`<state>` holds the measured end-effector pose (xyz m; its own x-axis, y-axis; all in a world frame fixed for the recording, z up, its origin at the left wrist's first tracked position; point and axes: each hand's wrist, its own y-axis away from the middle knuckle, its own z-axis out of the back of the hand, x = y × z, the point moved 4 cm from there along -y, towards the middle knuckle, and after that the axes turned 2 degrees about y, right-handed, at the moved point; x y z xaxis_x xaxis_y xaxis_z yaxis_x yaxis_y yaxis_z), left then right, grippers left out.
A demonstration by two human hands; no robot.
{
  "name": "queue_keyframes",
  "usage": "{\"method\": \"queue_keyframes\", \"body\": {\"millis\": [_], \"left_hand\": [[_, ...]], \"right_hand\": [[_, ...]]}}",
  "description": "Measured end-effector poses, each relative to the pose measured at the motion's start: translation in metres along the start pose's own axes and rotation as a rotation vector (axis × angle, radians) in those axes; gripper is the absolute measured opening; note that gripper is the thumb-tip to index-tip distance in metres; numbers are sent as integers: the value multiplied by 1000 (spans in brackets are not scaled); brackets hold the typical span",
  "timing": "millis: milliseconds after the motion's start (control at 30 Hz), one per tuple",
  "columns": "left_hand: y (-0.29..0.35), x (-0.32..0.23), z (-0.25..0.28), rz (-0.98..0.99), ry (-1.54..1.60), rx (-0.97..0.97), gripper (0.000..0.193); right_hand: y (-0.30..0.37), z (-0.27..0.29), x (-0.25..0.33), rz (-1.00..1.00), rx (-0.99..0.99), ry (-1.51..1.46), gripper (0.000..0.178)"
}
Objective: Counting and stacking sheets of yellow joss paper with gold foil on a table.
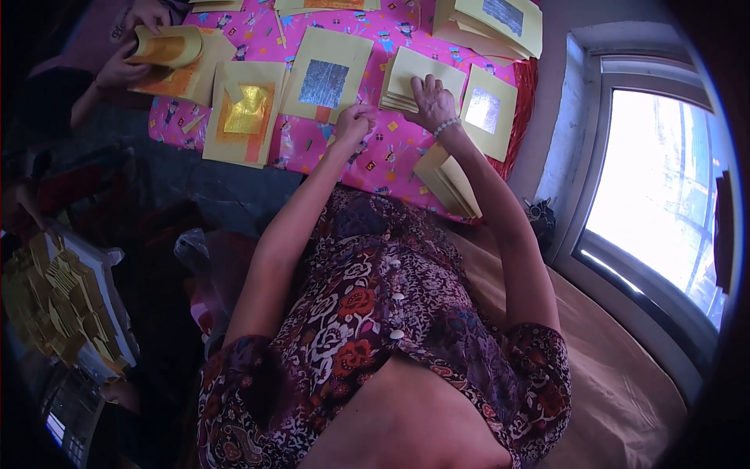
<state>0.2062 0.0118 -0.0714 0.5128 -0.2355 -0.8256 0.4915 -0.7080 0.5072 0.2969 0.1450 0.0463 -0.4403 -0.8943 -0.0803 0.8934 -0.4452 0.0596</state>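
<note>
My right hand (434,102), with a beaded bracelet at the wrist, rests its fingers, spread apart, on a stack of plain folded yellow joss paper (400,76). To its left my left hand (355,123) is closed over the tablecloth. What its curled fingers hold, if anything, is hidden. Beside that hand lies a joss paper sheet with a silver foil square (323,84). Another silver-squared sheet (482,112) sits right of my right hand. Below it, a folded bundle of yellow paper (449,184) stands at the table's near edge.
A pink patterned cloth (384,160) covers the table. Gold-foil sheets (248,109) lie left, where another person's hands (129,66) bend a yellow sheet (176,48). A thick stack (488,23) is at the far right. Folded yellow pieces (66,289) fill a tray at lower left; a window (652,195) is right.
</note>
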Motion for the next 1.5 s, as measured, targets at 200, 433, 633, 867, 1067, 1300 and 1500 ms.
{"method": "queue_keyframes", "body": {"millis": [200,433,633,867,1067,1300,1500], "left_hand": [[-1,8,-11,27,43,16,25],[-3,12,-24,11,6,-5,28],[-7,6,-27,102,135,56,35],[-21,-2,-24,167,252,184,37],[-32,-18,-26,190,136,227,37],[-21,-3,-66,353,578,141,37],[-39,1,-85,352,486,-133,45]], "right_hand": [[2,0,-9,65,-43,16,61],[3,-7,-20,79,-69,48,60],[-5,-12,-21,81,-60,75,61],[-12,-16,-28,91,-39,76,62],[-16,-12,-39,107,-45,58,62],[-7,-12,-34,66,-74,45,67],[-9,13,-24,53,-103,-20,58]]}}
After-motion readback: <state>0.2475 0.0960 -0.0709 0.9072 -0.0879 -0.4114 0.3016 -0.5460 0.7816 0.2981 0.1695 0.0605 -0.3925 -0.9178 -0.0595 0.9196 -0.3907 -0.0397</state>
